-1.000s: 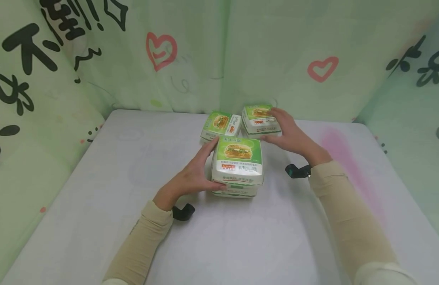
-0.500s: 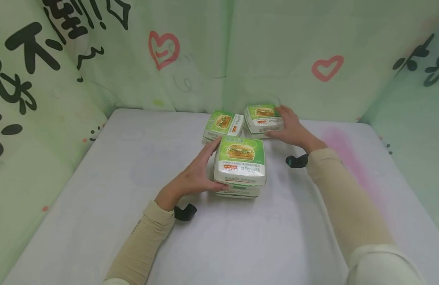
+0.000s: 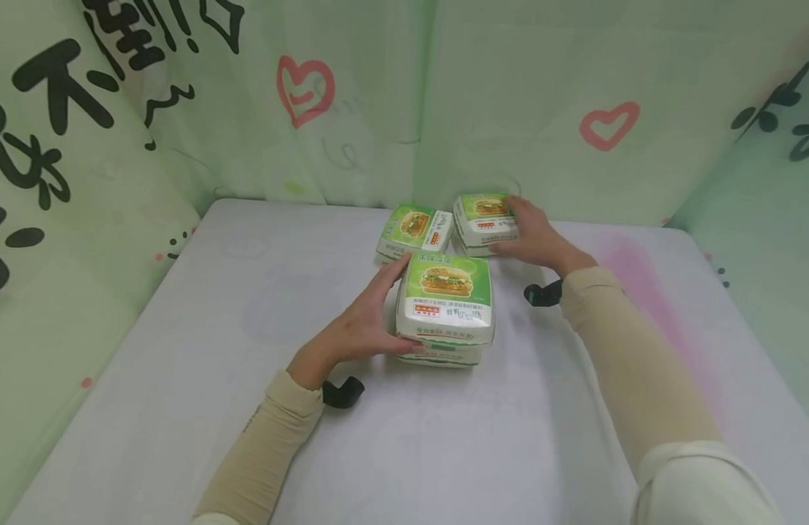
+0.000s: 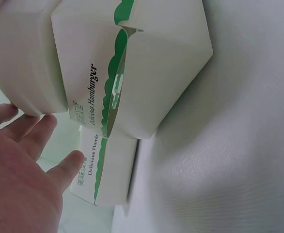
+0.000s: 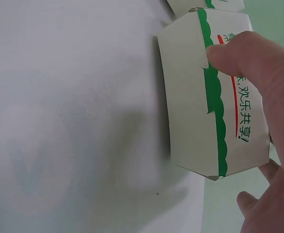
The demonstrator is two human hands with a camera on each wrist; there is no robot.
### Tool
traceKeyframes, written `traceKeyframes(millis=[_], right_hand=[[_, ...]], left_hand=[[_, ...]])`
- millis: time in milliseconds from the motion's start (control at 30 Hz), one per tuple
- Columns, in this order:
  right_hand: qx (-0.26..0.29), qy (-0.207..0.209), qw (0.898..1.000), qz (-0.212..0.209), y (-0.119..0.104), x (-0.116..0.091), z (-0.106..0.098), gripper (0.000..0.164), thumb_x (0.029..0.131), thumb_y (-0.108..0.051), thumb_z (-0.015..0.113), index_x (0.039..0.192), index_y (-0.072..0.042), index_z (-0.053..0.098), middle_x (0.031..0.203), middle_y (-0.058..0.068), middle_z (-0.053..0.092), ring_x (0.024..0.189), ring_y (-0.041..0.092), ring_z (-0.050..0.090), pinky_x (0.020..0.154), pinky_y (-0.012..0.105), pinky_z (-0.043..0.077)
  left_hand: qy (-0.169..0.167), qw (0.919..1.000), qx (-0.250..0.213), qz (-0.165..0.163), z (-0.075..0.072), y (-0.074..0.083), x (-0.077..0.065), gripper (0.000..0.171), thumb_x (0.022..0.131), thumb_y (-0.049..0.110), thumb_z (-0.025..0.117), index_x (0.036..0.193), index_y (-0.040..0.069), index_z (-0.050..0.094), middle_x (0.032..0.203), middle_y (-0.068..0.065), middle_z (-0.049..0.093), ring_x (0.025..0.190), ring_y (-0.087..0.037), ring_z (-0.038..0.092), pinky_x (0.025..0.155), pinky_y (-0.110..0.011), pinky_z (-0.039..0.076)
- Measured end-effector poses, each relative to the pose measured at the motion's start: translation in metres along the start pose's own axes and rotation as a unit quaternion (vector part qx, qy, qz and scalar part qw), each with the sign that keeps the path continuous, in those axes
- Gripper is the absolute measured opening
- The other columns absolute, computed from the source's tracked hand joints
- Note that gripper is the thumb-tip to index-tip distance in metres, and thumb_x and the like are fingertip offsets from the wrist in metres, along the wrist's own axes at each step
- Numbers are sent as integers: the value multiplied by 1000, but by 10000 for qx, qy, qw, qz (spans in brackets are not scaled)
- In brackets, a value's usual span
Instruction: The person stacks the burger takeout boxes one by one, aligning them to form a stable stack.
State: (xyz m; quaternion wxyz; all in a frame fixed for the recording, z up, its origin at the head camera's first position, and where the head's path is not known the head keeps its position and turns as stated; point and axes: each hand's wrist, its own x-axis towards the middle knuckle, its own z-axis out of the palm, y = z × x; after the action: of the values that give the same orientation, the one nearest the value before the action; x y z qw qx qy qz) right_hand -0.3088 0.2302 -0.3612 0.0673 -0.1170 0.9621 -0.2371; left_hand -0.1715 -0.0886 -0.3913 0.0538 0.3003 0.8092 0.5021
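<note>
Left hand: my left hand (image 3: 355, 327) spans the near side of the upper box (image 3: 447, 292), thumb on its front and fingers at its back, pinching it as it did a second ago.
Stack: the upper box sits on the lower box (image 3: 444, 356).
Right hand: my right hand (image 3: 541, 237) pinches the rear right box (image 3: 475, 219), thumb against its front; my wrist has come farther forward.
Rear left box: it (image 3: 404, 226) stands just behind the stack.
Table: all four boxes keep their arrangement on the white cloth (image 3: 299, 255).
</note>
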Motion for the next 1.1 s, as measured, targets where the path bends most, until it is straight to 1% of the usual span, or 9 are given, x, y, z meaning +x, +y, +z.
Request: traceKeyframes(millis=[67,233,367,467,667,900,1000,1100], right_hand=[[9,-11,10000,-1,0,-1,1,93,86,-27,72,158,-8,16,166,19,10,151,42,12,122,61,14],[-141,-8,9999,1,0,-5,3,87,89,-28,70,158,-9,21,165,20,8,149,45,13,119,64,17],[-291,93,9995,-68,2,-4,2,80,90,-28,69,155,-6,27,162,23,13,146,46,17,118,64,21],[-303,176,9993,-106,3,-4,1,77,91,-27,69,153,-5,31,160,24,17,144,46,20,117,64,23],[-267,175,9995,-68,4,-9,0,75,92,-29,69,153,-5,32,159,23,18,143,45,22,116,63,25],[-331,203,9990,-226,7,-13,-1,74,89,-31,71,150,-5,37,157,23,22,141,44,24,114,64,27],[-371,159,9990,-202,10,-15,0,74,89,-32,70,150,-5,36,160,22,18,143,44,21,115,65,26],[-422,81,9989,-169,12,-17,2,77,89,-33,70,151,-7,33,164,20,11,147,45,15,116,67,21]], left_hand=[[5,10000,-17,29,1,0,0,128,65,25,93,160,21,7,163,7,18,152,-14,16,123,-49,22],[31,10000,-31,75,1,-1,-1,129,64,28,94,160,27,7,162,8,21,151,-12,19,123,-48,22],[41,10000,-32,78,1,-1,-1,129,64,28,94,159,30,7,162,8,21,151,-12,19,123,-47,22],[35,10000,-56,66,1,0,-2,129,64,28,94,159,30,7,162,9,21,151,-11,18,123,-46,22],[41,9999,-85,138,1,0,-1,129,64,28,94,160,25,8,162,10,21,151,-10,19,123,-47,22],[43,9999,-94,100,0,0,-1,129,64,28,94,160,23,9,161,10,21,151,-10,19,123,-48,23],[33,9999,-101,96,0,1,-1,129,64,28,94,160,24,8,162,10,21,151,-10,19,123,-48,23],[28,9999,-112,109,0,1,-1,129,64,27,94,160,23,9,162,10,20,151,-11,18,123,-48,22]])
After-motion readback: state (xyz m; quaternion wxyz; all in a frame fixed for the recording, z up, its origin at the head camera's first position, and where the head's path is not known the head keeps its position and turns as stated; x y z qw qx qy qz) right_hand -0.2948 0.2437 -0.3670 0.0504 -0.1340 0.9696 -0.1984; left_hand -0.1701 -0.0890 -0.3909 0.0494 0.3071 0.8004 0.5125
